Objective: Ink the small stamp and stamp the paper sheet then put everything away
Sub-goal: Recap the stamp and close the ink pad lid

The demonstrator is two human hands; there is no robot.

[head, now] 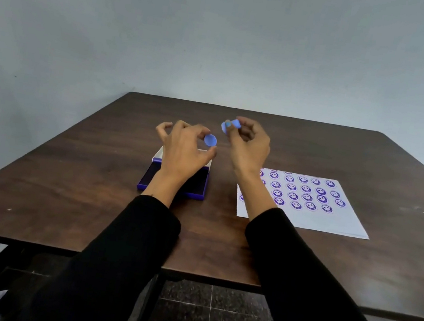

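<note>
Head view, read from the left: the open ink pad (174,179) lies on the dark wooden table (61,192), its blue tray nearest the person and its white-lined lid tipped back behind it, with the dark inked face uncovered. The left hand (183,150) hangs directly above it, thumb and forefinger pinched on a small round blue cap (210,140) while the other fingers curl loosely clear. Just to the right and a little higher, the right hand (249,146) pinches the small blue stamp (229,126) between fingertips and thumb; motion blur makes it hard to say which end of the stamp faces the cap, so the two pieces may be about to join or may have just parted. Further right the paper sheet (306,203) lies flat near the table's front, rows of purple smiley prints covering its upper part and a blank strip left along the near edge. The main risk, as I judge it, is ink going where it should not: the left wrist sits low over the bare pad, and a dip would smear the skin or the black sleeve (136,245). The cap is held only lightly and, if it slipped, could land on the wet pad. The right forearm crosses the sheet's left prints, so lowering it could smudge any that are fresh or drag the paper askew.
</note>
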